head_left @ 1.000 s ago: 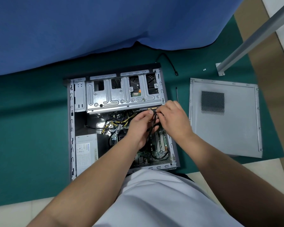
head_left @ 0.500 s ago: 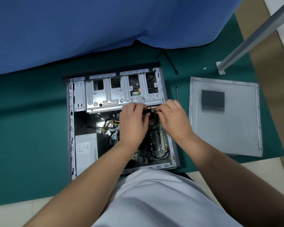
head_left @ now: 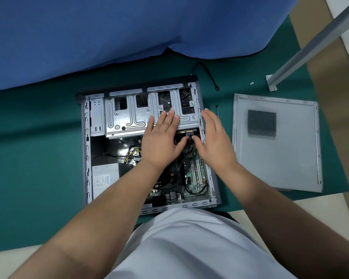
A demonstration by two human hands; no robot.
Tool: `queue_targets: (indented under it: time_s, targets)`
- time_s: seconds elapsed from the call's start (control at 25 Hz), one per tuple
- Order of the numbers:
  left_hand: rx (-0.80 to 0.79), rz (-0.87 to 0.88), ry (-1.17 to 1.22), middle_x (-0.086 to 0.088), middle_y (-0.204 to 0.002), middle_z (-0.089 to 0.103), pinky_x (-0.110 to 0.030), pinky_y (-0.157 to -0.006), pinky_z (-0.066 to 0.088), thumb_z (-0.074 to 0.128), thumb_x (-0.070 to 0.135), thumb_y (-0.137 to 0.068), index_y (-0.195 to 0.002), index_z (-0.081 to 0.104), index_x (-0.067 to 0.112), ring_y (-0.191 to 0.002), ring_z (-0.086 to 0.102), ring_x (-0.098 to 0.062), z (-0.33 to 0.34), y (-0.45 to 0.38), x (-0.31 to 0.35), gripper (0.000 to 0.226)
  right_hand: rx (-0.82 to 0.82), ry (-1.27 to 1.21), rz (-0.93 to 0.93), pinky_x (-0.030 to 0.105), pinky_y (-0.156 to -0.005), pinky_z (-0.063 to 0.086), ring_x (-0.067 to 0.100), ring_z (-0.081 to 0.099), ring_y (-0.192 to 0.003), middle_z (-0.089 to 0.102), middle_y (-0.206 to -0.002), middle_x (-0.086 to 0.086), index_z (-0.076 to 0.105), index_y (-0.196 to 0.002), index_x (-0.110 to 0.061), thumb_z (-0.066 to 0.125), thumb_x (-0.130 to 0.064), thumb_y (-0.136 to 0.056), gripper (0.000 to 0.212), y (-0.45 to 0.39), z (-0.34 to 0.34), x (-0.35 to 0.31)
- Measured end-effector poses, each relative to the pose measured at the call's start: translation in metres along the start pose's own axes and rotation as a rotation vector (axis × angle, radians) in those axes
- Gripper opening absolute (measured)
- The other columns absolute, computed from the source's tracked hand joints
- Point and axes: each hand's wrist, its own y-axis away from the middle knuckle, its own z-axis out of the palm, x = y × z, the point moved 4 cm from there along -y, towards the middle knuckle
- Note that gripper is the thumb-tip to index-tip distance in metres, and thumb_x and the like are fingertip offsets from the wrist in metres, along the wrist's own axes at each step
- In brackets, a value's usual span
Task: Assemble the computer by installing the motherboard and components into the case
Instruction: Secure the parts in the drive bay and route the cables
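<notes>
I read this as the cabling step: both hands sit over the case (head_left: 149, 150), thumbs closing on a black plug (head_left: 189, 134) at the drive cage (head_left: 129, 117) edge. Left hand (head_left: 161, 137) lies flat, fingers straight on the cage, holding nothing. Right hand (head_left: 214, 141) is relaxed too, fingers straight over the case's right wall (thumb tip at or near the plug, can't tell contact). Next move, I'd judge: press the plug home, check it's square, then route its cable (head_left: 181, 162).

Case lies open on the green mat (head_left: 38, 158); inside: mobo (head_left: 193, 174) lower right, PSU (head_left: 105, 176) lower left, yellow/black wires (head_left: 132, 153) mid. Side panel (head_left: 276, 143) lies apart at right, w/ a screwdriver (head_left: 217, 110) between.
</notes>
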Motion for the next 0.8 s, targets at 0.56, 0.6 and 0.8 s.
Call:
queue_targets:
  time_s: [0.56, 0.6, 0.8]
  targets:
    - [-0.068, -0.04, 0.001, -0.002, -0.164, 0.034, -0.05, -0.127, 0.013, 0.043, 0.061, -0.099, -0.157, 0.04, 0.019, -0.154, 0.029, -0.021, -0.002, -0.003, 0.004, 0.072, -0.027, 0.055, 0.054, 0.043, -0.093, 0.052, 0.034, 0.06, -0.123, 0.046, -0.151, 0.009, 0.035, -0.155, -0.015, 0.064, -0.023, -0.098, 0.064, -0.001, 0.005, 0.0]
    - [-0.085, -0.043, 0.013, -0.001, -0.165, 0.031, -0.049, -0.127, 0.011, 0.043, 0.061, -0.1, -0.158, 0.038, 0.02, -0.154, 0.026, -0.021, -0.004, -0.003, 0.004, 0.072, -0.041, 0.046, 0.063, 0.044, -0.098, 0.051, 0.033, 0.057, -0.128, 0.044, -0.154, 0.009, 0.037, -0.154, -0.014, 0.064, -0.023, -0.099, 0.062, -0.001, 0.006, 0.0]
    - [-0.027, 0.023, 0.383, -0.001, -0.146, 0.058, -0.046, -0.119, 0.035, 0.056, 0.036, -0.103, -0.142, 0.058, 0.02, -0.139, 0.048, -0.022, -0.03, 0.013, -0.021, 0.042, 0.049, 0.233, -0.188, 0.049, -0.119, 0.032, 0.03, 0.034, -0.146, 0.036, -0.159, 0.008, 0.051, -0.142, -0.013, 0.058, -0.018, -0.093, 0.049, 0.011, -0.012, -0.02]
